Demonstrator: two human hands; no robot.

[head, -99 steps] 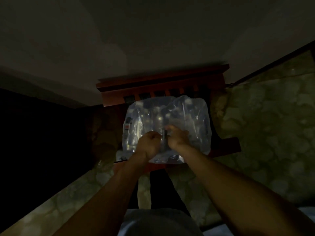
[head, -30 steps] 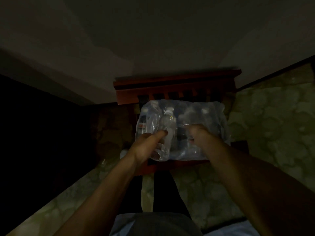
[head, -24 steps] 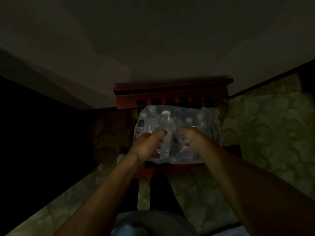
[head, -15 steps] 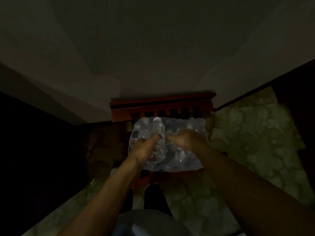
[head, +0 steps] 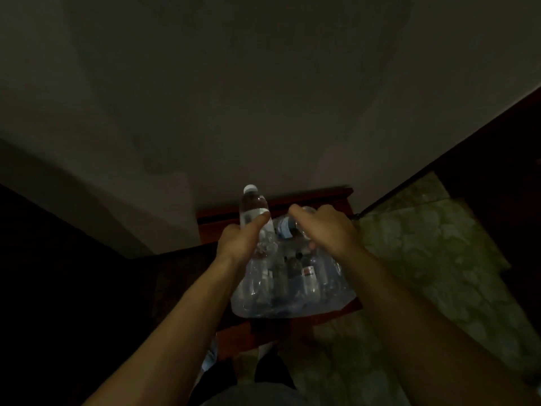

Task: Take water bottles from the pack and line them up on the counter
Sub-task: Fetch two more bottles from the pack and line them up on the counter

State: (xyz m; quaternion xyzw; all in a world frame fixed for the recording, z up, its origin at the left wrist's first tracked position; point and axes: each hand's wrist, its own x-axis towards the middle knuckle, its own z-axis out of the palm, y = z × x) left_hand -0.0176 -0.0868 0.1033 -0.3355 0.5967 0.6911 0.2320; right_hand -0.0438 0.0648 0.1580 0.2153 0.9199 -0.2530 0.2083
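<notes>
A clear shrink-wrapped pack of water bottles (head: 292, 288) lies on a dark red wooden chair (head: 281, 326) in a dim room. My left hand (head: 243, 238) is shut on an upright clear bottle with a white cap (head: 252, 205), lifted above the pack's far edge. My right hand (head: 322, 227) is closed over a second bottle (head: 288, 227), which lies tilted with its blue-labelled end toward the first one. Several bottles remain inside the wrap below both hands.
The chair's wooden back rail (head: 307, 197) stands against a plain wall (head: 263, 112). A pale mottled floor (head: 424, 259) spreads to the right. The left side is very dark. My legs (head: 263, 373) show at the bottom.
My left hand has raised its bottle up out of the pack. My right hand has closed on a second bottle and lifted it. The camera has tilted upward.
</notes>
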